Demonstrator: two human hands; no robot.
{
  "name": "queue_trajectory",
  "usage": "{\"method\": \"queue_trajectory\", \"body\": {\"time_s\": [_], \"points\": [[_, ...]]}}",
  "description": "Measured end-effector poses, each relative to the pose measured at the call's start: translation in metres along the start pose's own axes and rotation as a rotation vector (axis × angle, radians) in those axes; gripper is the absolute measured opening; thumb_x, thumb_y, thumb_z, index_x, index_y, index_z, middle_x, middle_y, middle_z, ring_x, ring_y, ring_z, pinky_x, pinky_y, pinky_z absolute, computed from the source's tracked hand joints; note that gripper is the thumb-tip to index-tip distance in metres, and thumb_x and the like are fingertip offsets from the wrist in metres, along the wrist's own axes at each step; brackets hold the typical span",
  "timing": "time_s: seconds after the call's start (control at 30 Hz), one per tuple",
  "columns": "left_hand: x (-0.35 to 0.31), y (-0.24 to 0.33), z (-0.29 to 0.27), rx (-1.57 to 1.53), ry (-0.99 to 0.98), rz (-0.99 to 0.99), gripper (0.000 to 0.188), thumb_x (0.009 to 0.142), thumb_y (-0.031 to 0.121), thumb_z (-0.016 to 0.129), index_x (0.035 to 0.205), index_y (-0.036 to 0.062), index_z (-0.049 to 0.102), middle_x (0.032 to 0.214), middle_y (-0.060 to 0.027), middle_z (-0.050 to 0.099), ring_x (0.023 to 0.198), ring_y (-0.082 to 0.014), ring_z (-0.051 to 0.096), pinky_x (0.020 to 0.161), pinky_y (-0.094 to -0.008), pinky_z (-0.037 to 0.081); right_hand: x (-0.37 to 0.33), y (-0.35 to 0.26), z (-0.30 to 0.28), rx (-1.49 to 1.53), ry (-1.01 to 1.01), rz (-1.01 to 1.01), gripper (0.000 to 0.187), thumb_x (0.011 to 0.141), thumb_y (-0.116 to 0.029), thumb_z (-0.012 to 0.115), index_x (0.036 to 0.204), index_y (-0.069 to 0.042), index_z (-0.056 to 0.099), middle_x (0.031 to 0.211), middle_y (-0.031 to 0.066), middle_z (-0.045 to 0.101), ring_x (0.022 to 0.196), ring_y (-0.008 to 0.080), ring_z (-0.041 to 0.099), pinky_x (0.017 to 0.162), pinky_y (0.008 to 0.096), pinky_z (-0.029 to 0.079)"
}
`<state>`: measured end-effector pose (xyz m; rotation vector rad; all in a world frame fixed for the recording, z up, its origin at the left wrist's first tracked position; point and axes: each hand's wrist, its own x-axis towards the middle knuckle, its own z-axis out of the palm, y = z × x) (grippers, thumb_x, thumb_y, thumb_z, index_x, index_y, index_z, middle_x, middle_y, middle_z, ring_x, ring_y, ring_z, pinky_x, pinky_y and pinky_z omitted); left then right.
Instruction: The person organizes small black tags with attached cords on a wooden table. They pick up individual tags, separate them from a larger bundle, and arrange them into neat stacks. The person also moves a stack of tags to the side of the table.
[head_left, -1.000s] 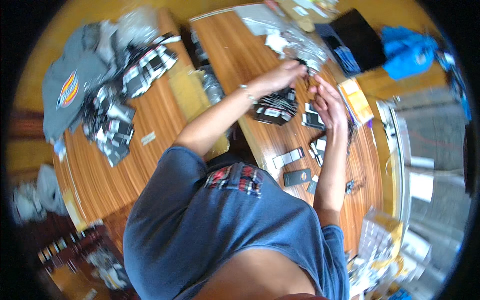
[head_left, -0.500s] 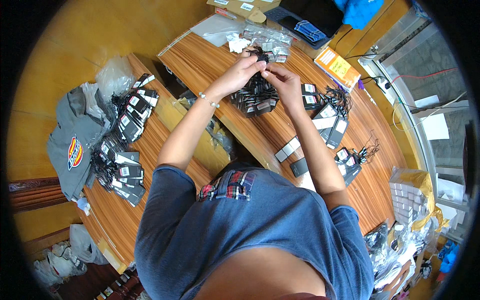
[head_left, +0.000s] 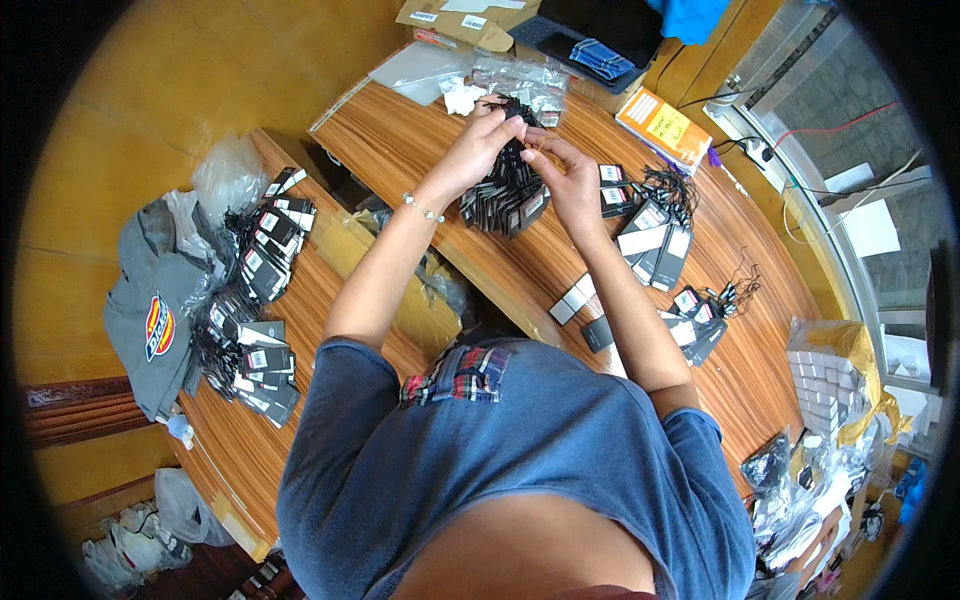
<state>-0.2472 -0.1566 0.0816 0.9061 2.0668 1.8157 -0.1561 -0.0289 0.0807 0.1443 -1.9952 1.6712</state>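
Over the far middle of the table, a thick bunch of black hang tags (head_left: 505, 205) dangles by its dark strings. My left hand (head_left: 478, 150) is closed around the gathered strings (head_left: 516, 108) near their top. Close beside it, my right hand (head_left: 566, 178) has thumb and fingers pinched together at the strings. What lies in that pinch is too thin and small to make out. To the right of my right hand are more black hang tags (head_left: 613, 200) with tangled strings (head_left: 672, 192), and a smaller group of tags (head_left: 692, 322) lies nearer.
On a left table, more tag bundles (head_left: 268, 250) sit beside a grey cloth item (head_left: 140, 290) with a colourful badge. Behind my hands are clear plastic bags (head_left: 525, 82), a cardboard box (head_left: 450, 25) and a laptop (head_left: 590, 40). An orange book (head_left: 662, 130) lies farther right, above a wrapped stack (head_left: 825, 385).
The right hand has shifted slightly, its pinch a little apart from the left fingertips. The left hand keeps its grip on the strings. The whole view has tilted a little.
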Motion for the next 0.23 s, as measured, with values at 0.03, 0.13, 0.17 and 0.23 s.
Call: {"method": "queue_trajectory", "body": {"time_s": [0.03,0.13,0.17,0.23], "points": [[-0.001,0.000,0.002,0.014,-0.001,0.015,0.025,0.088,0.024,0.046,0.077,0.0042,0.057,0.093,-0.0102,0.049,0.103,-0.0231,0.035,0.092,-0.0338,0.027,0.001,0.004,-0.001,0.012,-0.016,0.011,0.021,0.074,-0.011,0.064,0.092,0.001,0.063,0.099,0.0140,0.060,0.094,0.0212,0.056,0.084,0.0294,0.041],[-0.001,0.011,0.003,0.205,-0.054,0.153,0.026,0.091,0.026,0.043,0.080,0.0047,0.053,0.097,-0.0056,0.044,0.098,-0.0150,0.037,0.088,-0.0279,0.030,0.007,0.022,-0.005,0.092,-0.082,0.081,0.023,0.075,-0.013,0.064,0.094,0.000,0.062,0.110,0.0155,0.055,0.105,0.0223,0.050,0.089,0.0296,0.037],[-0.001,0.015,0.002,0.256,-0.067,0.180,0.026,0.090,0.026,0.043,0.081,0.0047,0.054,0.101,-0.0068,0.043,0.100,-0.0161,0.036,0.089,-0.0287,0.029,0.009,0.028,-0.007,0.126,-0.107,0.110,0.023,0.075,-0.013,0.064,0.095,0.000,0.062,0.114,0.0160,0.053,0.109,0.0228,0.047,0.091,0.0297,0.035],[-0.003,0.016,-0.002,0.305,-0.082,0.164,0.025,0.091,0.026,0.043,0.085,0.0057,0.057,0.105,-0.0090,0.041,0.104,-0.0182,0.035,0.092,-0.0306,0.027,0.015,0.025,-0.009,0.218,-0.209,0.180,0.026,0.077,-0.015,0.063,0.101,-0.004,0.061,0.124,0.0146,0.045,0.114,0.0233,0.043,0.094,0.0299,0.032]]}}
